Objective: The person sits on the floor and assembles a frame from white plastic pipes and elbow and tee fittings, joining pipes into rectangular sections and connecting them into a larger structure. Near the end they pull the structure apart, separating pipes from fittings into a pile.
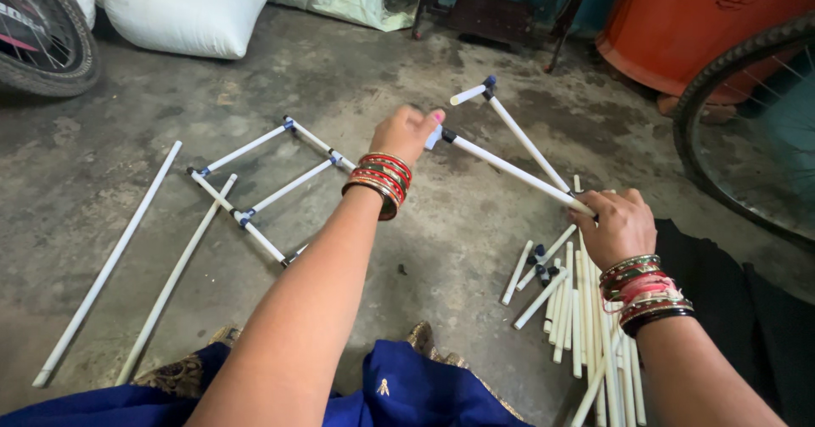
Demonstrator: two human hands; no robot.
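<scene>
- White pipe (pixel 509 169) with a dark connector at its far end is held slantwise above the concrete floor (pixel 365 96), between both hands.
- Left hand (pixel 409 130) is closed around the pipe's far end at the connector; stacked red and gold bangles (pixel 379 182) ring that wrist.
- Right hand (pixel 618 223) grips the near end of the same pipe, fingers wrapped tight.
- Second white pipe (pixel 518 134) runs from a blue corner joint (pixel 489 82) down toward the right hand.
- Ladder-like pipe frame (pixel 267 191) lies flat on the floor, left of the hands.
- Two long loose pipes (pixel 140 266) lie further left.
- Pile of short cut pipes (pixel 586 317) sits near the right hand, just below it.
- Bicycle wheel (pixel 747 121) stands at the right; white sack (pixel 182 7) far left.
</scene>
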